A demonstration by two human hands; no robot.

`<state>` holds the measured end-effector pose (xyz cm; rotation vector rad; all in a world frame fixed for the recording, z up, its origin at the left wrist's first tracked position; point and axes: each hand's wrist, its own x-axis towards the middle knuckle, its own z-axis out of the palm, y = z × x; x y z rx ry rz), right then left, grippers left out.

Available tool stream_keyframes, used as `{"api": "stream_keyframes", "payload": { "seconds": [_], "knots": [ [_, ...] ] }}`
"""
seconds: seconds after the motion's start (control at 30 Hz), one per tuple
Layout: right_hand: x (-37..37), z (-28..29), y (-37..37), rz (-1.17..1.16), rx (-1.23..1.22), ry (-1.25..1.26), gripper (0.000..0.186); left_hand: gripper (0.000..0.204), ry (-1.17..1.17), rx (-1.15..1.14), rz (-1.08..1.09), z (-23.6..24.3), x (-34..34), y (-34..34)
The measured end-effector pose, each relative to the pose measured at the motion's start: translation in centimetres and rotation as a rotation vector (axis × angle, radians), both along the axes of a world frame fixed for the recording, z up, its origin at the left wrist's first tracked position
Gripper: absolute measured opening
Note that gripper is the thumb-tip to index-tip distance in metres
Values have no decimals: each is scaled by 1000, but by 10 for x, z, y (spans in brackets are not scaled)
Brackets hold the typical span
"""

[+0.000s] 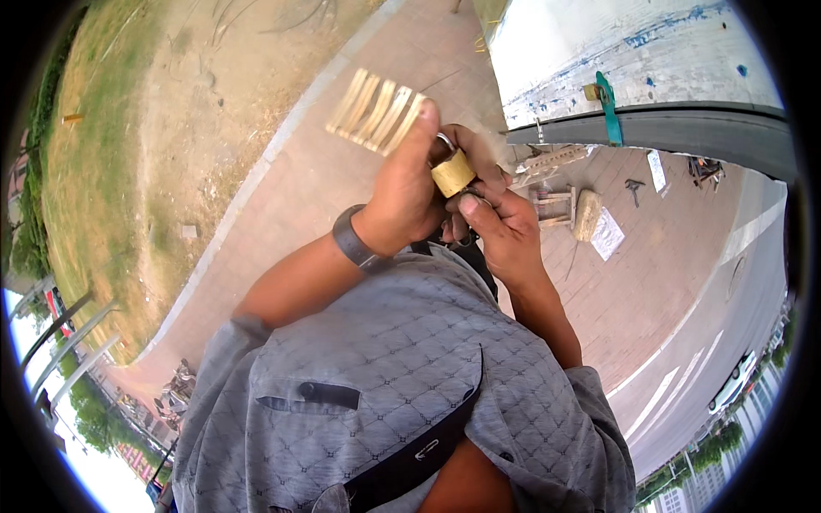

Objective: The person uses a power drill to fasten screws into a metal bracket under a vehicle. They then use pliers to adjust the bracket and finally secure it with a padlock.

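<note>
A brass padlock [452, 174] with a steel shackle is gripped by the fingers of my left hand [402, 192], held up in front of my waist. My right hand [510, 231] is closed at the padlock's lower end, pinching a small dark metal piece that looks like a key. A thin ring [467, 240] hangs under the fingers, partly hidden. Beyond my left thumb shows a pale yellow slatted thing [374, 111], its strips side by side; whether it touches the hand I cannot tell.
At upper right, a white painted panel [633, 51] carries a green hasp [609, 109] and another brass padlock [592, 91]. Beneath lie a wooden frame [556, 208], a rough block [587, 215], paper sheets [607, 234] and dark tools [705, 171]. A kerb [265, 162] borders dirt and grass.
</note>
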<state>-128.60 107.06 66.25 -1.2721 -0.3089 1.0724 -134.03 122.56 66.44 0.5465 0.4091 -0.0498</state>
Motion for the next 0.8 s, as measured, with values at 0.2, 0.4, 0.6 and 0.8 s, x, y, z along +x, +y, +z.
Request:
{"api": "stream_keyframes", "payload": {
  "seconds": [0.2, 0.4, 0.6, 0.8],
  "knots": [
    [23, -6, -1, -107, -3, -7, 25, 35, 114, 74, -68, -7, 29, -5],
    [40, -11, 14, -213, 251, 480, 30, 35, 67, 91, -271, 12, 63, 24],
    [45, -13, 41, -369, 211, 401, 29, 45, -30, 73, -399, 0, 92, 58],
    [44, -4, 93, -527, -205, -32, 29, 50, 33, 34, -446, -18, 122, 89]
  ]
}}
